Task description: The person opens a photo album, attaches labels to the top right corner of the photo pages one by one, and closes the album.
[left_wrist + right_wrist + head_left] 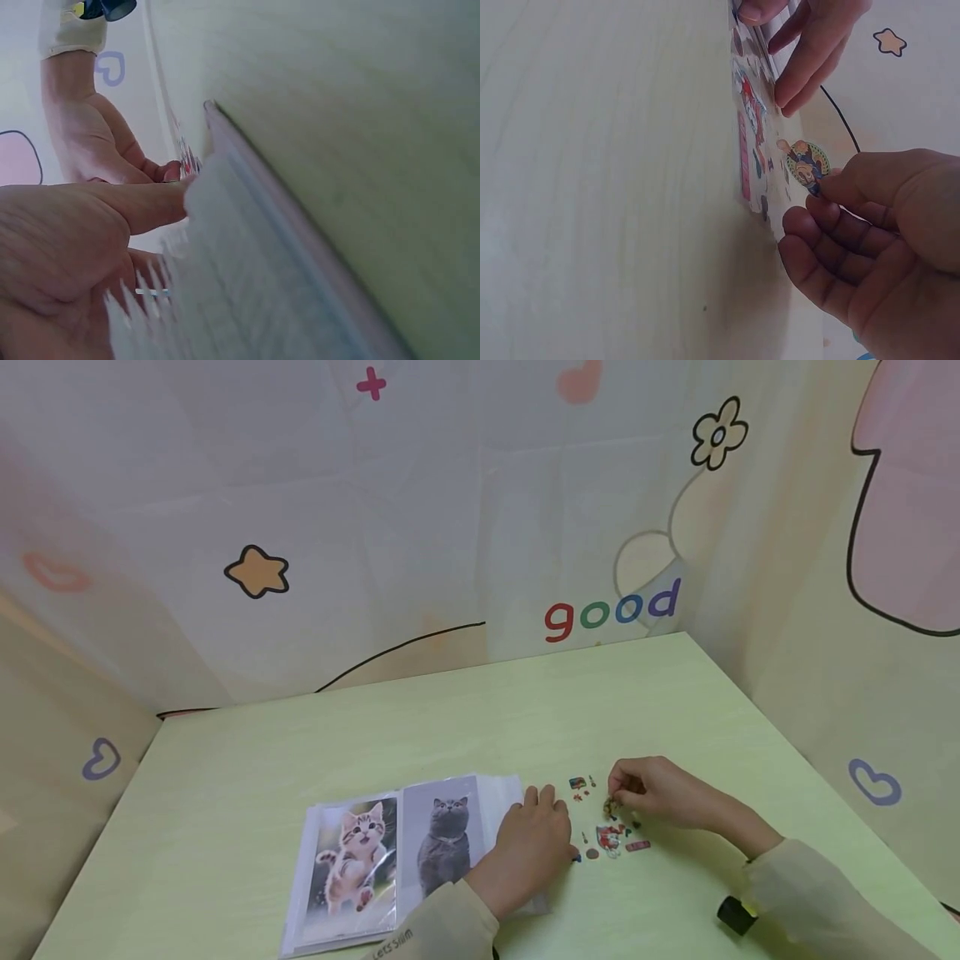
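Note:
My right hand (pixel 660 793) pinches a small cartoon-figure sticker (pixel 808 166) with a green rim between thumb and index finger. Below it lies a clear sticker sheet (pixel 609 839) with several small colourful stickers on it. My left hand (pixel 531 843) rests with fingers extended across the right edge of an open photo album (pixel 501 802), its thumb by the sheet's left side. A kitten picture (pixel 352 860) fills the album's left page, and a grey cat picture (pixel 448 839) shows beside it. In the left wrist view, the album's stacked page edges (pixel 225 225) fan out beside the left hand.
A black cylindrical object (pixel 737 916) lies by the right sleeve, near a bit of yellow. The pale green table (pixel 420 727) meets a printed fabric backdrop (pixel 420 543) at its far edge, and fabric also hangs along both sides.

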A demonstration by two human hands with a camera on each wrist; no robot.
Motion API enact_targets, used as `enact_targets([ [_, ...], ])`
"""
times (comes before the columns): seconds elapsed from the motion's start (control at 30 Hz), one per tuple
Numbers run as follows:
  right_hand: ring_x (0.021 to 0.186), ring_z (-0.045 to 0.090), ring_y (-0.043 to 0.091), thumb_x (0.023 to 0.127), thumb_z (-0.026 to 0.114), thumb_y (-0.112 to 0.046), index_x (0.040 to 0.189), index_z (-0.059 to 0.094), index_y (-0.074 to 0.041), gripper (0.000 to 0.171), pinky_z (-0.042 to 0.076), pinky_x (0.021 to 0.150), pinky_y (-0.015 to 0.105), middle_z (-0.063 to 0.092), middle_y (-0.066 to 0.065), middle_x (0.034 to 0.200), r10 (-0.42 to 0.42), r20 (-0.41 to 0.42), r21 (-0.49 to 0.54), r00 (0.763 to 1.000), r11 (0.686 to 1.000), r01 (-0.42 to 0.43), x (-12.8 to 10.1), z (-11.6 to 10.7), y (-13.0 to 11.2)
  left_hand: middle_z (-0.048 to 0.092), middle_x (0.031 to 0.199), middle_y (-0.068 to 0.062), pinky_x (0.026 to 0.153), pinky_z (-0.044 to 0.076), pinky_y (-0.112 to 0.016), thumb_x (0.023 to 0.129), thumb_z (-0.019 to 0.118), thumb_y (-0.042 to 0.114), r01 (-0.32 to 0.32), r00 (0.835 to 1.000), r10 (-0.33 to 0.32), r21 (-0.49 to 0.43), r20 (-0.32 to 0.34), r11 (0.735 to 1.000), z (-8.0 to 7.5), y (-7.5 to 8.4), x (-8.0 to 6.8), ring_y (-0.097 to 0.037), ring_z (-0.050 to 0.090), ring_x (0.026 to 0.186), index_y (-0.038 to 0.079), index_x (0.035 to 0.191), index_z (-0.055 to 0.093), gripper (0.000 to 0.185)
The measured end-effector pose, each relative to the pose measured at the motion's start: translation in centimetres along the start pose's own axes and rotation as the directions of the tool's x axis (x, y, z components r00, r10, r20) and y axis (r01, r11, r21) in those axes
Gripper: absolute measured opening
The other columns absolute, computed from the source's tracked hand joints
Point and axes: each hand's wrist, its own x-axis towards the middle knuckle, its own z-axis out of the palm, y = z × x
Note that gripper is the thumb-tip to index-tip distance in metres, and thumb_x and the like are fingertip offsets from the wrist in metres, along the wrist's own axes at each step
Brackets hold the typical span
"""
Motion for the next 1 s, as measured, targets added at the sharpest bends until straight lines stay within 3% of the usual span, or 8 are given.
enact_targets([
  [0.1,0.072,0.054,0.005,0.096,0.069,-0.001,0.091,0.066,-0.013,0.013,0.048,0.064,0.022,0.063,-0.008,0.082,-0.010,-0.004,-0.009,1.000,1.000,0.010,0.0,-0.1,-0.2,0.058,0.108,-0.005,0.071,0.052,-0.028,0.089,0.078,0.050,0.013,1.000,-0.014,-0.023,-0.004,1.000,-0.2,-0.1,-0.2,-0.019,0.053,0.095,0.004,0.117,0.069,0.055],
  [0.2,0.073,0.054,0.005,0.096,0.069,-0.001,0.092,0.066,-0.013,0.013,0.049,0.064,0.022,0.064,-0.008,0.083,-0.027,-0.013,-0.012,1.000,1.000,0.027,0.0,-0.3,-0.6,0.060,0.131,-0.009,0.089,0.055,-0.032,0.091,0.076,0.050,0.025,1.000,-0.025,-0.049,0.001,0.998,-0.6,-0.4,-0.7,-0.023,0.058,0.118,0.002,0.130,0.065,0.063],
  [0.33,0.073,0.055,0.006,0.097,0.068,-0.001,0.093,0.067,-0.012,0.012,0.050,0.065,0.023,0.064,-0.005,0.083,-0.044,-0.028,0.005,0.999,0.999,0.044,0.3,-0.4,-1.2,0.055,0.147,-0.013,0.104,0.050,-0.038,0.092,0.075,0.049,0.017,0.999,-0.018,-0.057,-0.032,0.998,-1.3,-1.0,-1.9,-0.032,0.052,0.137,0.002,0.138,0.061,0.067],
  [0.5,0.073,0.055,0.007,0.099,0.066,-0.002,0.095,0.067,-0.013,0.011,0.050,0.065,0.023,0.065,0.000,0.084,-0.053,-0.034,0.042,0.998,0.998,0.054,0.7,-0.5,-2.1,0.054,0.149,-0.015,0.107,0.048,-0.041,0.094,0.074,0.047,0.015,0.997,-0.020,-0.068,-0.075,0.998,-1.9,-2.0,-3.9,-0.035,0.050,0.139,0.001,0.140,0.060,0.067],
  [0.77,0.071,0.054,0.007,0.100,0.066,-0.003,0.096,0.067,-0.012,0.010,0.048,0.062,0.023,0.064,0.002,0.083,-0.108,-0.037,0.047,0.993,0.993,0.110,1.8,-0.3,-3.8,0.047,0.156,-0.020,0.113,0.040,-0.050,0.097,0.071,0.042,0.069,0.997,-0.076,-0.160,-0.033,0.985,-2.3,-4.2,-6.6,-0.040,0.041,0.145,-0.003,0.145,0.054,0.068],
  [1.0,0.075,0.057,0.010,0.100,0.065,-0.001,0.097,0.067,-0.011,0.011,0.052,0.067,0.024,0.065,0.000,0.087,-0.120,-0.029,0.080,0.992,0.989,0.122,3.6,0.3,-5.3,0.042,0.157,-0.025,0.114,0.038,-0.055,0.097,0.071,0.041,0.091,0.994,-0.101,-0.211,-0.040,0.973,-2.1,-6.7,-8.4,-0.045,0.037,0.146,-0.007,0.147,0.050,0.073],
])
